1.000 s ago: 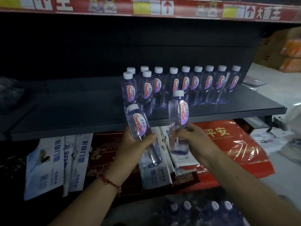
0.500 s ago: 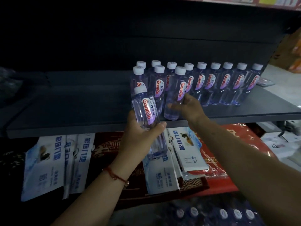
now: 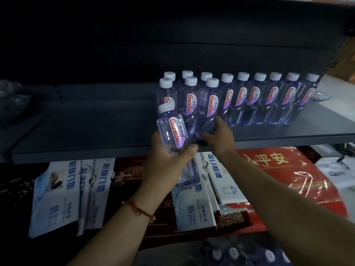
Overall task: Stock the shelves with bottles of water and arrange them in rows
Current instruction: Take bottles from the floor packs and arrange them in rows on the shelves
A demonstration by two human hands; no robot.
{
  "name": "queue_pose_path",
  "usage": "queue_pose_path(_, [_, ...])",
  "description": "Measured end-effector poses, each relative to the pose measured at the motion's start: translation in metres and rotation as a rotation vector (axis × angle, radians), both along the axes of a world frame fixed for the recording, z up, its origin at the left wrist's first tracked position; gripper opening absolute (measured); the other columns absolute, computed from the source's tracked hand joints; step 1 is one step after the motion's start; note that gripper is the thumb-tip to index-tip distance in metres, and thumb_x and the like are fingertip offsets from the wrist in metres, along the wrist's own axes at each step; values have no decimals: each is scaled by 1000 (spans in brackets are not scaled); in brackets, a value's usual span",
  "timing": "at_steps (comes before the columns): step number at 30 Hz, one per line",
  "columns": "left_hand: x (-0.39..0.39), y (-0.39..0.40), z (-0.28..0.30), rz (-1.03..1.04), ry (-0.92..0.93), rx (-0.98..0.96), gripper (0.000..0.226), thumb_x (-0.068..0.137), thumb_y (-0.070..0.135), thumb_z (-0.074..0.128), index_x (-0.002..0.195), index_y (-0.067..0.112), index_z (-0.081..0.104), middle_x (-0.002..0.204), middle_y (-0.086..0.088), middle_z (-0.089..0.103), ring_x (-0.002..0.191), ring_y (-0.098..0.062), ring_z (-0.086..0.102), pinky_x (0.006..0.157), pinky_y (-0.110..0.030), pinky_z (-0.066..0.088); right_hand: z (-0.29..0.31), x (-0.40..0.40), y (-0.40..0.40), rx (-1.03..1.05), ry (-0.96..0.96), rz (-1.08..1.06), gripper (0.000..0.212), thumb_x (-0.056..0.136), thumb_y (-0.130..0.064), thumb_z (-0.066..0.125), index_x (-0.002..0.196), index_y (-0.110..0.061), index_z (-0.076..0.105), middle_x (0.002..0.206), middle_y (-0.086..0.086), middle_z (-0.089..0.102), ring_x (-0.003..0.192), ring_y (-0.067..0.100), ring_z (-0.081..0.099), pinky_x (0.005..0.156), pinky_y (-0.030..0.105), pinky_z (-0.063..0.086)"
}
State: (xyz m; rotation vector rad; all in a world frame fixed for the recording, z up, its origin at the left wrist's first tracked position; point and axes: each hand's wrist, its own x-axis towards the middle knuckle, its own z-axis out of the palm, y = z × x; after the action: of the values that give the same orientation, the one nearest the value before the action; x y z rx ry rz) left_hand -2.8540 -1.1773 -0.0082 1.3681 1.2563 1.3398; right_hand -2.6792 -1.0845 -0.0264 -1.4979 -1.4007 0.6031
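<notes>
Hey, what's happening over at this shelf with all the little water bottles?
A person is stocking a dark shelf with small water bottles. The right hand grips the base of a bottle in the front row, setting it beside two others, in front of a back row of white-capped bottles. The left hand holds another bottle, tilted, in front of the shelf edge, not yet placed. More bottles wait below.

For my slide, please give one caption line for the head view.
Right hand sets a water bottle on the dark shelf; left hand holds another bottle ready.
</notes>
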Motion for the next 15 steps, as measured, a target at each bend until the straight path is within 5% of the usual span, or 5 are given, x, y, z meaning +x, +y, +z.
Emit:
queue_pose_path(7, [10,1,-2,-17,-6,33,60,78,18,84,126,25,48,94,23,69,85,8,67,65,-7,49,11,-2,-25,-1,7,64,56,86,-17,74,134,-29,49,123,-10,67,110,9,64,99,41,52])
queue_pose_path(11, [16,0,-2,-34,-5,31,63,78,15,84,128,23,46,95,19,70,84,10,67,67,-6,49,17,-1,-83,38,40,201,52,94,-12,62,121,-54,48,110,-36,64,104,-16,59,87,11,48])
queue_pose_path(15, [28,-3,-3,-37,14,32,62,78,12,84,126,20,46,101,13,67,82,10,66,65,-7,49,7,3,-133,-105,96,376,53,96,-10,58,133,-46,46,113,-25,64,106,-5,61,86,8,47])
